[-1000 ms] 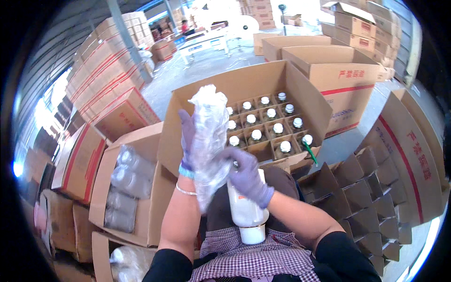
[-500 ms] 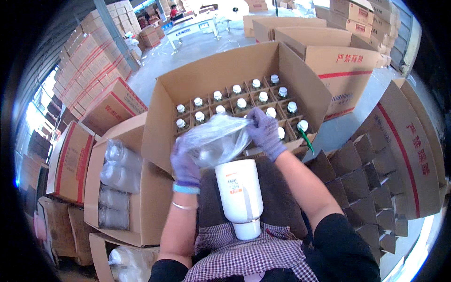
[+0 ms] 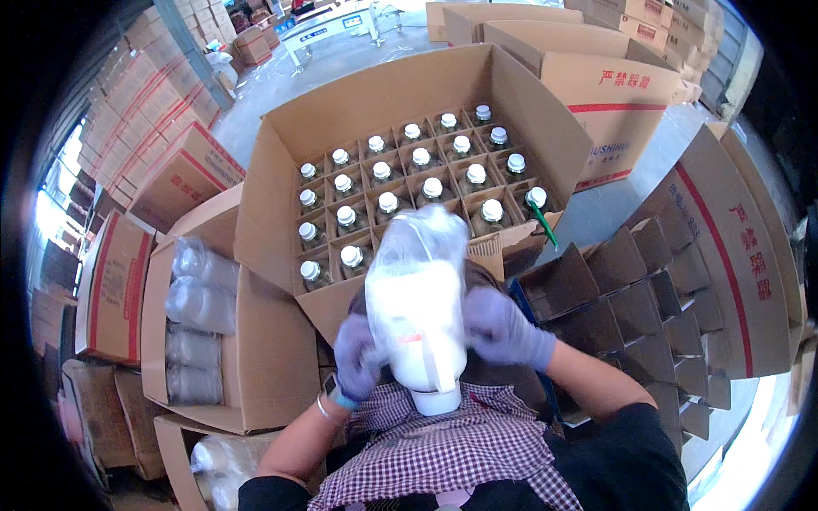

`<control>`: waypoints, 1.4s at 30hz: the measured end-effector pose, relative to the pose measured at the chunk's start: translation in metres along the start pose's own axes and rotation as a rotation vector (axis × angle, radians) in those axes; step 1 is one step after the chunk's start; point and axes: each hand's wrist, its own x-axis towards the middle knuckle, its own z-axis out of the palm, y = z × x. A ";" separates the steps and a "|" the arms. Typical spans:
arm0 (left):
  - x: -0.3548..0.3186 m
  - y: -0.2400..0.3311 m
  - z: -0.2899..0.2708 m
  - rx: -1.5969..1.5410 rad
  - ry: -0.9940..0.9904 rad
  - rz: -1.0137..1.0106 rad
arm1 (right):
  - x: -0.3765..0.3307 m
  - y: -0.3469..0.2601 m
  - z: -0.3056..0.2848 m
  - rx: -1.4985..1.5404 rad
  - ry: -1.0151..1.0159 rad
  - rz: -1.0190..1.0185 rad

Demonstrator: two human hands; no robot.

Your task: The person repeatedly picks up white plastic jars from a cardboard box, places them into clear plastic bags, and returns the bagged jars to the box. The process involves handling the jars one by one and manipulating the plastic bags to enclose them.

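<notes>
On my lap lies a white bottle-like container (image 3: 426, 370), its narrower end toward me. A clear plastic bag (image 3: 417, 243) covers its far part and puffs up beyond it. My left hand (image 3: 356, 358), in a light purple glove, is closed on the bag's edge at the container's left side. The right hand (image 3: 509, 329), gloved alike, is closed at the bag's right edge; its fingertips are slightly blurred. Just beyond stands an open carton (image 3: 388, 106) with cardboard dividers and several white-capped clear bottles (image 3: 431, 189) in its cells.
To the left, an open carton (image 3: 273, 358) holds bagged containers (image 3: 200, 302); another bagged white piece (image 3: 217, 456) lies below. Folded-out cardboard dividers (image 3: 630, 315) stand at my right. A green strip (image 3: 543, 226) hangs at the big carton's near right corner. More cartons (image 3: 596, 111) stand behind.
The bag, earlier stretched between my hands above the container, now sits over the container's far part. Both hands have come down toward me, one at each side.
</notes>
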 end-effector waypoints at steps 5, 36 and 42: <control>-0.085 0.016 -0.014 0.075 -0.719 0.049 | -0.080 -0.065 -0.003 0.039 -0.565 0.144; 0.075 0.125 0.127 0.018 -0.816 0.222 | -0.375 -0.207 -0.218 0.150 1.869 0.563; 0.060 -0.073 0.006 0.106 -0.536 -0.328 | -0.483 -0.339 -0.262 -0.546 1.813 0.738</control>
